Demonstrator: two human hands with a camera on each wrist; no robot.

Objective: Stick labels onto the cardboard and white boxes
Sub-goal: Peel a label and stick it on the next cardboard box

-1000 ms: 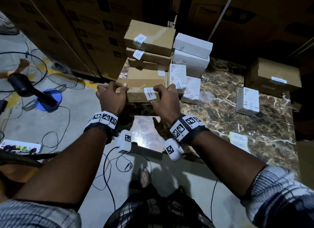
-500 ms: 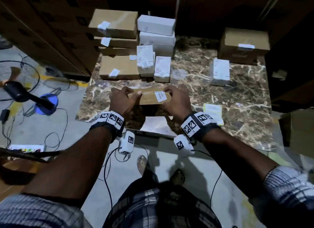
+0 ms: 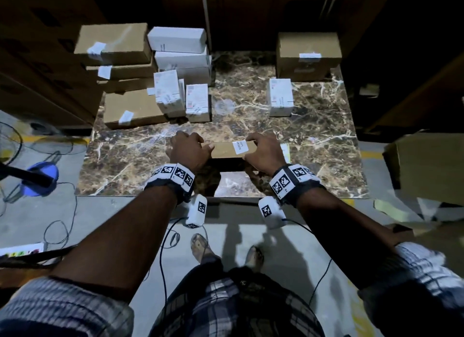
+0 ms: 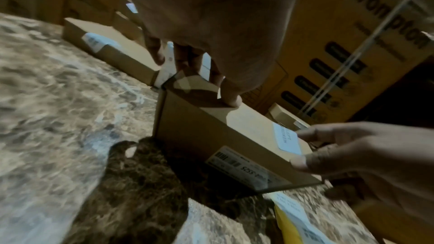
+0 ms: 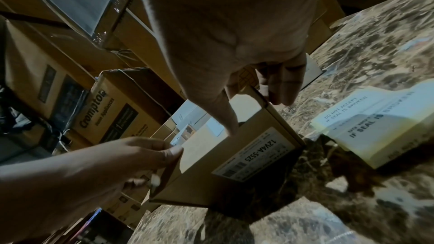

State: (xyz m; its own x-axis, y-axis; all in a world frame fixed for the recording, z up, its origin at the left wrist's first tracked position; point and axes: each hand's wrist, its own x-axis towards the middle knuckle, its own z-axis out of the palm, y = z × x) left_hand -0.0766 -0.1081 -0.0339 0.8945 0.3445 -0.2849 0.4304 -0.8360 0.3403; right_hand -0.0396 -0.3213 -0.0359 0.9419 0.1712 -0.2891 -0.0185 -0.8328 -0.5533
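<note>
A brown cardboard box (image 3: 226, 149) is at the front middle of the marble table (image 3: 313, 136), with a white label (image 3: 240, 146) stuck on its top near the right end. My left hand (image 3: 193, 147) grips its left end and my right hand (image 3: 258, 147) grips its right end. The left wrist view shows the box (image 4: 206, 136), its label (image 4: 287, 140) and a printed barcode sticker on the near side. I cannot tell whether the box rests on the table. A yellow-backed pad of labels (image 5: 375, 123) lies just right of the box.
Labelled cardboard boxes (image 3: 113, 43) and white boxes (image 3: 178, 39) are piled at the back left. One white box (image 3: 280, 97) and a cardboard box (image 3: 308, 55) stand at the back right. A large carton (image 3: 426, 166) is off the right edge. A fan (image 3: 30, 176) and cables lie on the floor.
Both hands have brought the labelled cardboard box from beside the back-left pile toward me, to the front middle of the table. The grip on its two ends is unchanged.
</note>
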